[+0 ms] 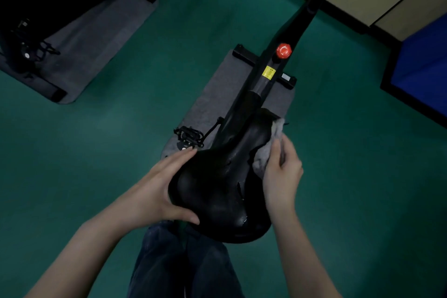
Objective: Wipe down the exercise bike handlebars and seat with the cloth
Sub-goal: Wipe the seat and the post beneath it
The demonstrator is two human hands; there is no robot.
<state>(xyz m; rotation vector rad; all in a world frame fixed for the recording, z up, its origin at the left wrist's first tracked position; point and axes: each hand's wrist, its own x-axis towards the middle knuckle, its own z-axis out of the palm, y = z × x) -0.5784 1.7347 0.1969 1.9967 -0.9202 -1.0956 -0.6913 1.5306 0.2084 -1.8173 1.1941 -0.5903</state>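
The black bike seat (217, 191) fills the centre of the head view, its nose pointing away from me. My left hand (157, 191) grips its left rear edge, thumb over the back rim and fingers along the side. My right hand (281, 172) presses a grey cloth (264, 152) against the seat's right side. The cloth bunches up past my fingers toward the seat's nose. The black frame (283, 55) rises away toward the upper right. The handlebars are out of view.
A red knob (283, 51) and a yellow label (269, 72) sit on the frame. A pedal (188, 136) sticks out at the left over a grey mat (217, 94). A second machine (36, 7) stands at the upper left on green floor. A blue pad (425, 68) leans at the right.
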